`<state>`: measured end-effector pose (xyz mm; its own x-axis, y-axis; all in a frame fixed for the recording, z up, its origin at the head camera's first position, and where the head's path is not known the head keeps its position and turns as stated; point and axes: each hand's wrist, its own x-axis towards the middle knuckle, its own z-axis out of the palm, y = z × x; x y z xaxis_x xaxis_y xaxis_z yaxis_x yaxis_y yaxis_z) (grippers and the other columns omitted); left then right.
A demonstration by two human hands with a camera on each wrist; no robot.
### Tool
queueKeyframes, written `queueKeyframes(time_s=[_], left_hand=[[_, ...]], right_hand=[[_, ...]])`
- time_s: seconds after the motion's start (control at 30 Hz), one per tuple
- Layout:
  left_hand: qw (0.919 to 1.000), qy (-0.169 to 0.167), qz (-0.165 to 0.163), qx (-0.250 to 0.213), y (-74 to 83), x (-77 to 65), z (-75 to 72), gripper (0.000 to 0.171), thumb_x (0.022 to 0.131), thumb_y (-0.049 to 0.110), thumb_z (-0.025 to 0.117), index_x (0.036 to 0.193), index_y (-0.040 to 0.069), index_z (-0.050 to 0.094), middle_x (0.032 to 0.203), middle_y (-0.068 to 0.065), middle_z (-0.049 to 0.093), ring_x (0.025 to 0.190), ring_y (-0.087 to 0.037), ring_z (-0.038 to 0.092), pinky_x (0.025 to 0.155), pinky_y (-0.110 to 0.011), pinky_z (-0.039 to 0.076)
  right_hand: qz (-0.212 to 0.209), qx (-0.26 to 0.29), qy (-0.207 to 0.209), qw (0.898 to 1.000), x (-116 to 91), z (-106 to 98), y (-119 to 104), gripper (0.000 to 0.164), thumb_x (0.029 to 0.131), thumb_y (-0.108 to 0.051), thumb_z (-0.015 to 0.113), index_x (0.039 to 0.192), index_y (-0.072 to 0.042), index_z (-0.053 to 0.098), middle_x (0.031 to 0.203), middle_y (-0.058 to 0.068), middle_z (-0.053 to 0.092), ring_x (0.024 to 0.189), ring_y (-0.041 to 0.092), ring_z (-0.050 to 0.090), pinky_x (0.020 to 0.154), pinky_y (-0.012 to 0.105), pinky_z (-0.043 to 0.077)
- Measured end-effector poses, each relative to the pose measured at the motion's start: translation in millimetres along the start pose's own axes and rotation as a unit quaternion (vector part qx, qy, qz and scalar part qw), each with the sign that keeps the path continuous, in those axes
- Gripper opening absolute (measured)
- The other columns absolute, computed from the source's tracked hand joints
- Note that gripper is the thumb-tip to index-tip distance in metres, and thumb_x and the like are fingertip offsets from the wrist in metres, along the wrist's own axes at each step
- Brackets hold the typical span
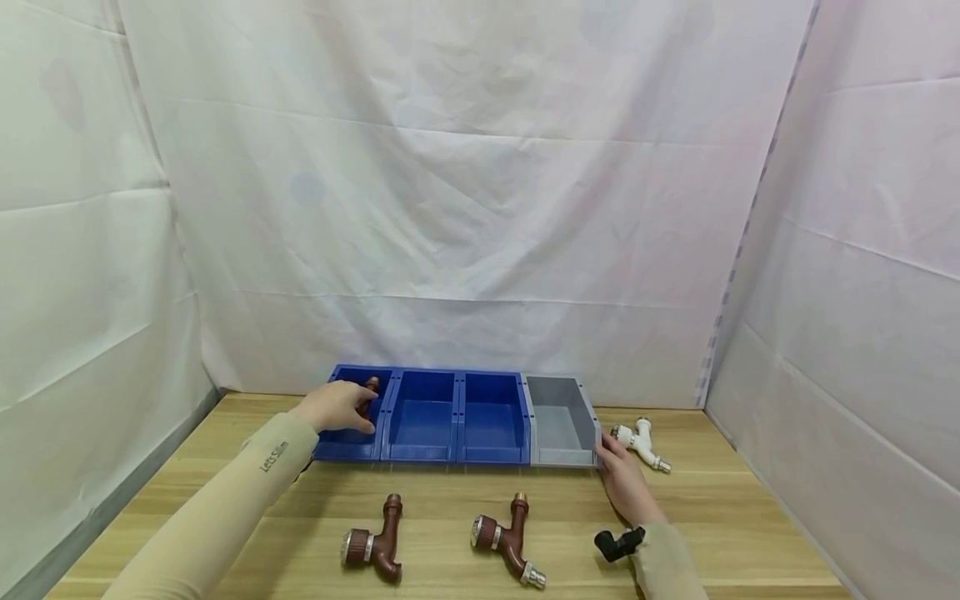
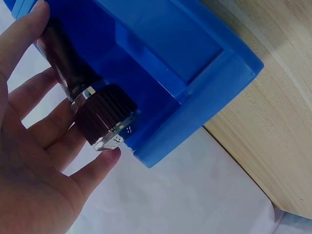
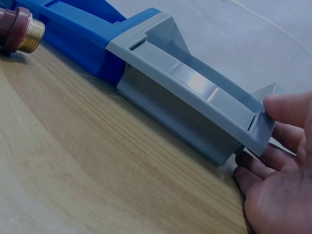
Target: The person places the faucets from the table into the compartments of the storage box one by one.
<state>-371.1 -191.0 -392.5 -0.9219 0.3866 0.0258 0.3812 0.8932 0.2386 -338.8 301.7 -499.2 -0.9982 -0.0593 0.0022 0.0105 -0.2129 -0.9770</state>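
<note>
At the leftmost blue bin [image 1: 345,451], my left hand [image 1: 339,407] holds a brown faucet [image 2: 105,112] between thumb and fingers. The faucet's ribbed knob with a silver cap faces the left wrist camera, and its threaded end pokes up past the hand in the head view. Part of its body is hidden by the fingers. At the other end of the row, my right hand [image 1: 628,485] grips the front right corner of the grey bin [image 3: 170,100], thumb on the rim and fingers against the outer side.
Two more blue bins, a left one [image 1: 420,452] and a right one [image 1: 491,452], stand between. Two brown faucets, one plain-spouted [image 1: 386,542] and one silver-tipped [image 1: 512,546], lie in front. A white faucet [image 1: 642,443] lies right of the grey bin. White cloth [image 1: 450,208] hangs behind.
</note>
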Motion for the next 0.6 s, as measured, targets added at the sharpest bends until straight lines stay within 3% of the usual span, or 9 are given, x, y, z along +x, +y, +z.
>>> queueKeyframes(time_s=[0.6], left_hand=[[1.0,0.003,0.009,0.001,-1.1,1.7,1.9,0.065,0.078,0.033,0.082,0.13,0.001,0.061,0.125,-0.017,0.062,0.114,-0.038,0.056,0.092,-0.054,0.046]], right_hand=[[-0.005,-0.006,0.003,1.0,-0.2,-0.8,0.8,0.057,0.104,-0.008,0.039,0.154,0.001,0.013,0.161,0.014,0.007,0.145,0.022,0.011,0.115,0.038,0.013]])
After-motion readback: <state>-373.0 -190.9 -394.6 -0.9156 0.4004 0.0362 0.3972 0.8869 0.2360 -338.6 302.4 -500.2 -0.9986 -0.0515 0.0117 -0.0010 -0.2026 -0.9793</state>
